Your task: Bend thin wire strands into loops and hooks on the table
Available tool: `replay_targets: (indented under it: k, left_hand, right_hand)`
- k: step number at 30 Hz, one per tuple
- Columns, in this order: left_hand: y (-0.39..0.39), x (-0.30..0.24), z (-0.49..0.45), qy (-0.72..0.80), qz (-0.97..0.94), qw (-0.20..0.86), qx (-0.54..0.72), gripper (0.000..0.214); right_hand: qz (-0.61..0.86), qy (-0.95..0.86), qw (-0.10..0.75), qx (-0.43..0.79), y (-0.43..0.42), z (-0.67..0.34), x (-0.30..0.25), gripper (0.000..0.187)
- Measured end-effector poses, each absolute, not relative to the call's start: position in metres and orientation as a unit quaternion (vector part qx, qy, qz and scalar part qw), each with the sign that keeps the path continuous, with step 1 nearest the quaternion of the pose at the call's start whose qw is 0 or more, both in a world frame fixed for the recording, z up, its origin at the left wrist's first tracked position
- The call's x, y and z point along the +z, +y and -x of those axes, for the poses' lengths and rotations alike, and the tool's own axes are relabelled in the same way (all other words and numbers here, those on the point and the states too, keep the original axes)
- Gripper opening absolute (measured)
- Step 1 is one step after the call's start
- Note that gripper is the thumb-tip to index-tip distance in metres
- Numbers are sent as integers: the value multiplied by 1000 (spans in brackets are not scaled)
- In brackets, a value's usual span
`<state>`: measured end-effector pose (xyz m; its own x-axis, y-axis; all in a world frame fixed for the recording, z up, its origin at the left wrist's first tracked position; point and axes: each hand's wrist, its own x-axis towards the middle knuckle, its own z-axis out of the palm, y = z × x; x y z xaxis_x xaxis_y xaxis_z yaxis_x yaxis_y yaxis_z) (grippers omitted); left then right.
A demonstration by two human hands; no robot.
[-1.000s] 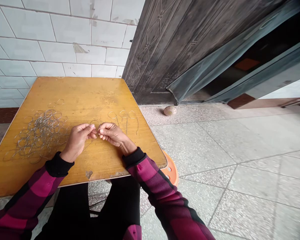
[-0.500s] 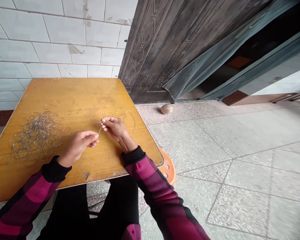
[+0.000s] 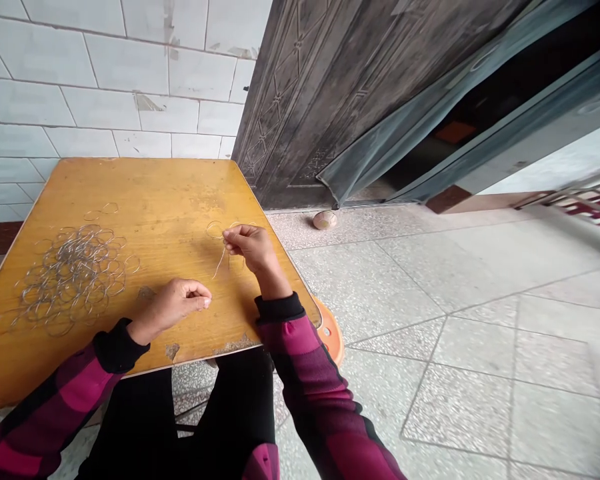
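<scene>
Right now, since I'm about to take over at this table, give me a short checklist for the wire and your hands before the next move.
1. The right hand pinches the wire strand: ok, the strand hangs from its fingertips.
2. The left hand is free: cannot tell, its fingers are curled and show no wire.
3. The pile of wire rings lies apart from both hands: ok.
4. The strand is free of the loose rings beside it: cannot tell, the wire is too thin to see.
5. The near edge of the yellow wooden tabletop is sound: not ok, its surface is chipped.
</scene>
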<state>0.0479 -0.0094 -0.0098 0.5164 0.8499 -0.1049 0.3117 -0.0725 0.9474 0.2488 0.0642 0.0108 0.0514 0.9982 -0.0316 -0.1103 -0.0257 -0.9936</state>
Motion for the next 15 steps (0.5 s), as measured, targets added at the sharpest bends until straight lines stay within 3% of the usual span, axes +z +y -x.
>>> replay_targets:
  k: [5, 9, 15]
  left_hand:
    - [-10, -9, -47, 423, -718, 495, 245, 15]
    - [-10, -14, -48, 428, -731, 469, 250, 15]
    - [-10, -24, -49, 419, -749, 445, 255, 15]
  right_hand:
    - [565, -532, 418, 473, 91, -236, 13, 16]
    - [643, -585, 306, 387, 116, -217, 2, 19]
    - [676, -613, 244, 328, 131, -212, -5, 20]
